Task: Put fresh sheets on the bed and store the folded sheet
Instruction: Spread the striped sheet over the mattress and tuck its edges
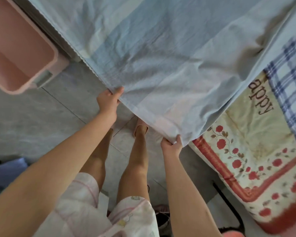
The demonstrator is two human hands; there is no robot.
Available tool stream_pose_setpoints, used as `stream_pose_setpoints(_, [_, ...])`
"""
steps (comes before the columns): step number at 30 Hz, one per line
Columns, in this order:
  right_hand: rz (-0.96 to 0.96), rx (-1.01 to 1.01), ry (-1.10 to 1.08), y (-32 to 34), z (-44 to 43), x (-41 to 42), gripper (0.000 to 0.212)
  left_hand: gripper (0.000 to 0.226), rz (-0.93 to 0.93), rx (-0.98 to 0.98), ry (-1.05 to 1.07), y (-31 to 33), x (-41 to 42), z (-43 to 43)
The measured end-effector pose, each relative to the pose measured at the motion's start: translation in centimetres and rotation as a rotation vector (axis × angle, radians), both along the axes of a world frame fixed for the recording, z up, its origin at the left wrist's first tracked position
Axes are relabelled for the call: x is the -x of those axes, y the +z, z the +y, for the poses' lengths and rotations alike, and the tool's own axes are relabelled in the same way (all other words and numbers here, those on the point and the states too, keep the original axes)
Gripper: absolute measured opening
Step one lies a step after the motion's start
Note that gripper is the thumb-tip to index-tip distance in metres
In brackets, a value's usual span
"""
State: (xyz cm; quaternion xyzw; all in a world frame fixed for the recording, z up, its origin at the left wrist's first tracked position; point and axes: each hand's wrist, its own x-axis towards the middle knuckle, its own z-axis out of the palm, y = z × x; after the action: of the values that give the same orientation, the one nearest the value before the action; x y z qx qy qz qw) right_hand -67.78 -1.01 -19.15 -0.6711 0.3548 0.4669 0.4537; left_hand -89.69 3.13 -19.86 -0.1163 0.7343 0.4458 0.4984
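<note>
2 hands pinch 1 hem of the pale blue sheet (161, 57), which is spread above the bed.

I judge the hem could sag toward the pink bin (15, 53) and the floor (24, 125) if the left hand (108, 100) loosens, landing the sheet skewed. Left arm is outstretched, thumb on top, fingers curled under the hem. The right hand (171, 145) is lower and well apart from it, clamped on the same hem near the corner of the floral-covered bed (246, 151).
</note>
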Motion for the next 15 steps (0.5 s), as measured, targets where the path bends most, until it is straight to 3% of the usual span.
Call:
stream_pose_setpoints(4, [-0.122,0.035,0.190,3.0,0.3,-3.1,0.027,0.023,0.017,0.020,0.059,1.6,-0.9,0.4])
stream_pose_setpoints(6, [-0.217,0.081,0.354,4.6,0.0,-4.3,0.023,0.009,-0.046,0.007,0.061,1.8,-1.6,0.4])
stream_pose_setpoints(9, [-0.417,0.072,0.606,4.8,-2.0,-5.8,0.015,0.020,-0.148,-0.004,0.005,1.4,-3.5,-0.6])
stream_pose_setpoints(12, [-0.554,0.080,0.752,5.0,-3.1,-6.0,0.026,0.016,-0.286,-0.072,-0.061,1.0,-6.2,-2.2])
stream_pose_setpoints(15, [-0.715,0.010,0.815,5.0,-4.1,-6.6,0.036,0.011,-0.426,-0.057,-0.258,1.2,-9.9,-4.1])
